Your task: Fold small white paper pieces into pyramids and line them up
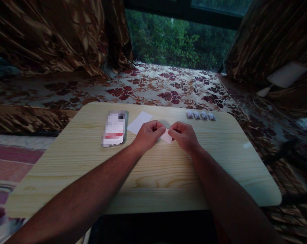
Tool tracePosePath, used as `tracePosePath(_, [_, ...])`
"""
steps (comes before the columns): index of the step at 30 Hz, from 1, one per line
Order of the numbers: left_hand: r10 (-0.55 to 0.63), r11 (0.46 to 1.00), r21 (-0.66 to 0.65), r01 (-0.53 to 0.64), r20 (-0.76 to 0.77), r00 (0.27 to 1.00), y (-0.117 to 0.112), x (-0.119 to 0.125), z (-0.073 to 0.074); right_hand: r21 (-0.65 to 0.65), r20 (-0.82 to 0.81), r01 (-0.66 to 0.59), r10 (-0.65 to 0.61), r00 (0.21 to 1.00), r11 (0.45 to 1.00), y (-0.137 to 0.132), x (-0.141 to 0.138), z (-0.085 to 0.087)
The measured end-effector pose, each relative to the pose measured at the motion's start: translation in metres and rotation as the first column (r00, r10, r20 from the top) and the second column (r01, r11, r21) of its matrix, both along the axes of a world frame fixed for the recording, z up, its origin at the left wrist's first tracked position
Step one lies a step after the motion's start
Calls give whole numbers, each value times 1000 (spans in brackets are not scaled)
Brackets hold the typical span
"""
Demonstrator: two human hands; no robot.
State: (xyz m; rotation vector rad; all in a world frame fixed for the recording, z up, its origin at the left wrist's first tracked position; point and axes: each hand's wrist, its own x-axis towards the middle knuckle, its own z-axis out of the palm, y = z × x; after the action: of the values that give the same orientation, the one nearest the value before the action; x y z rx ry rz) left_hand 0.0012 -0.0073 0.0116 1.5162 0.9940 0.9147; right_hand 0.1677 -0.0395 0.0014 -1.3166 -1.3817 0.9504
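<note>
Just above the middle of the table, a small piece of white paper (pixel 166 137) is pinched between my two hands. My left hand (pixel 149 135) has its thumb and curled fingers closed on the paper's left side. The right side is gripped by my right hand (pixel 185 136), also with thumb and fingers pressed together. Behind my left hand lies a stack or sheet of white paper (pixel 139 122), flat on the wood. Several small folded white paper pieces (pixel 197 115) stand in a row at the table's far right.
A phone-like item (pixel 114 128), partly blurred out, lies on the left of the pale wooden table (pixel 168 176). Beyond the far edge is a ledge with flowered cloth (pixel 168 84), under a window between brown curtains (pixel 74 34). A white object with a cord (pixel 287 75) is at right.
</note>
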Motion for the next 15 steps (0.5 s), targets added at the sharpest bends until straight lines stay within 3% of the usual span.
tracePosePath(15, [-16,998,61,20,-63,998,0,1,-3,10,104,24,-24,994,1000,1,1,-4])
